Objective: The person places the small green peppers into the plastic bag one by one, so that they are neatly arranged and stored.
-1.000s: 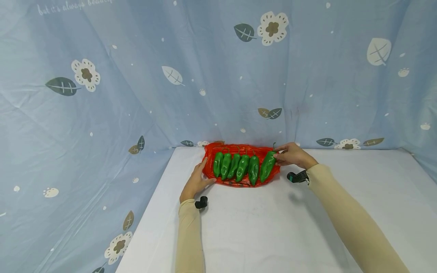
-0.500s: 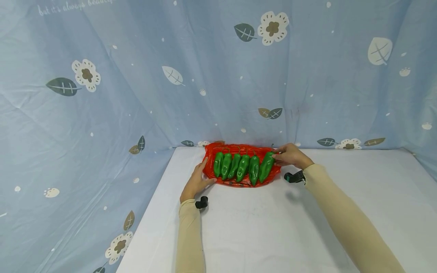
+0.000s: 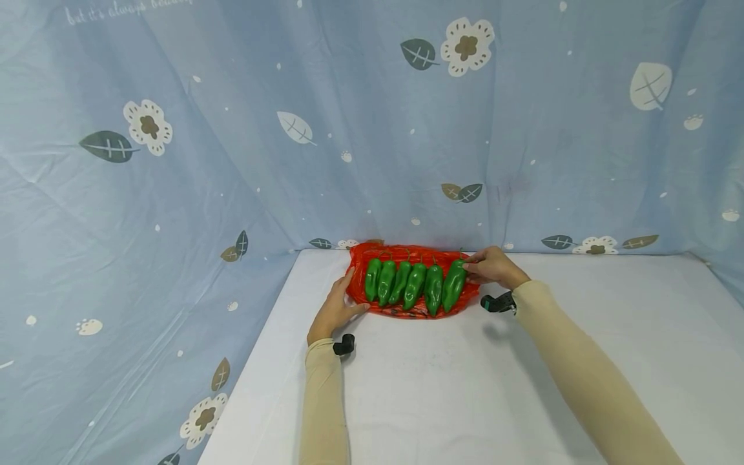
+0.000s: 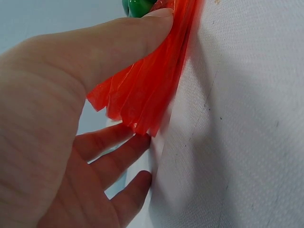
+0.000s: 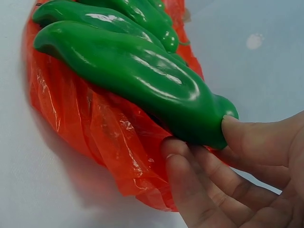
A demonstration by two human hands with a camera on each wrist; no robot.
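Note:
Green peppers (image 3: 415, 286) lie side by side on a red plastic bag (image 3: 361, 254) near the back of the table. At the row's right end, my right hand (image 3: 494, 266) pinches the stem end of the rightmost green pepper (image 3: 453, 288) between thumb and fingers. In the right wrist view that pepper (image 5: 133, 71) lies over the bag, close to its neighbour. My left hand (image 3: 333, 312) rests at the bag's left edge, fingers spread. The left wrist view has the thumb (image 4: 118, 42) on the bunched red plastic (image 4: 147, 90), with the other fingers loosely bent beside it.
A white cloth covers the table (image 3: 424, 394). Behind and to the left hangs a blue curtain (image 3: 372, 129) with flowers and leaves, close to the bag's far side. Each wrist wears a small black camera (image 3: 344, 345).
The right hand has shifted slightly left with the rightmost pepper, bringing it closer to the row. The left hand has stayed in place at the bag's edge.

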